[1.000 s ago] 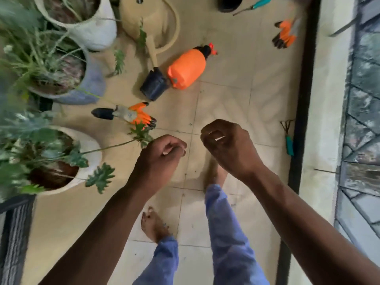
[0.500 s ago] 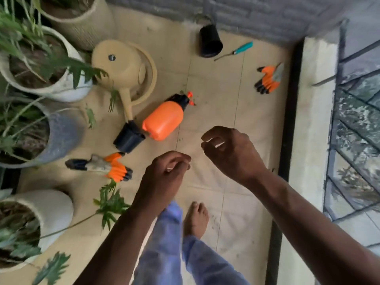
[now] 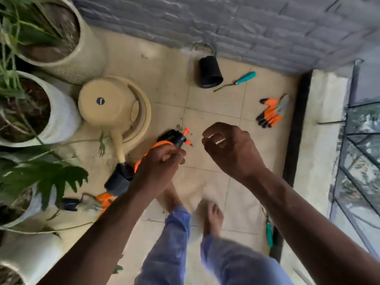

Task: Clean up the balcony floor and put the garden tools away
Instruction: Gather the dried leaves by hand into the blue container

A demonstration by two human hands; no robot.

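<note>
I stand barefoot on the tiled balcony floor [image 3: 213, 103]. My left hand [image 3: 162, 161] hovers with curled fingers and nothing in it, above an orange spray bottle [image 3: 173, 137] lying on the tiles and partly hidden by it. My right hand [image 3: 232, 149] is raised beside it, also curled and holding nothing. Lying about are a beige watering can [image 3: 111, 112], an orange-and-grey glove [image 3: 271, 112], a teal-handled tool [image 3: 244, 77] near the wall, another teal-handled tool [image 3: 269, 233] by the right kerb, and a second orange glove [image 3: 103, 198] at lower left.
A black pot [image 3: 209, 72] lies on its side by the grey brick wall [image 3: 226, 23]. Another small black pot [image 3: 118, 181] sits at the can's spout. Several planters [image 3: 61, 120] with leafy plants line the left. A raised ledge [image 3: 320, 140] and metal railing bound the right.
I have walked forward; the wall, gloves and tools now sit closer. The spray bottle has come under my left hand. Both hands keep the same curled pose.
</note>
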